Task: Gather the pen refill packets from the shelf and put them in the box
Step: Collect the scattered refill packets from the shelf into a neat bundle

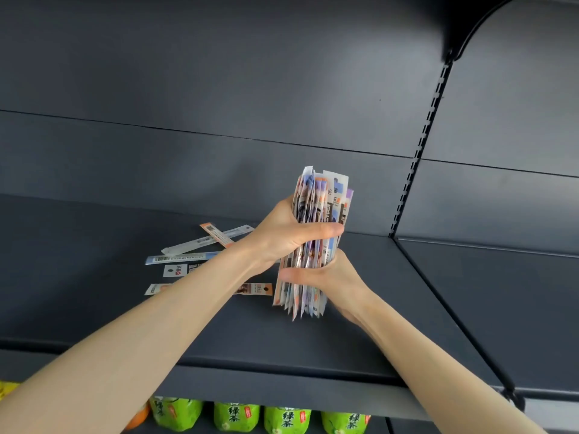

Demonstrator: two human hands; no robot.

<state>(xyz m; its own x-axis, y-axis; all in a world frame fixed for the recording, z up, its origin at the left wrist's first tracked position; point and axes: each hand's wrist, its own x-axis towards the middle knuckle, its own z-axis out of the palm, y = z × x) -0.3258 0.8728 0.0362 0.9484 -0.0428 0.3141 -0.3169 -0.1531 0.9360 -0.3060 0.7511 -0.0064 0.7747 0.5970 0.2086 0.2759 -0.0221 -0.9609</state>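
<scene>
1. Grey metal shelf [250,339] carries the loose packets [206,241], which lie flat at centre left of the frame, left of both hands, with their long axes mostly crosswise.
2. Left hand [282,236] and right hand [330,277] both clamp one upright bundle [326,202] at centre. The left is nearer the loose ones.
3. Count: one bundle and at least five loose packets. The left forearm [175,308] hides part. No box shows.

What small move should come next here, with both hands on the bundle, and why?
Probably let go with the left hand and reach for the loose packets lying on the shelf to the left, leaving the bundle to the right hand. Both hands grip the upright bundle, several packets are not yet gathered, and no box is in view.
</scene>
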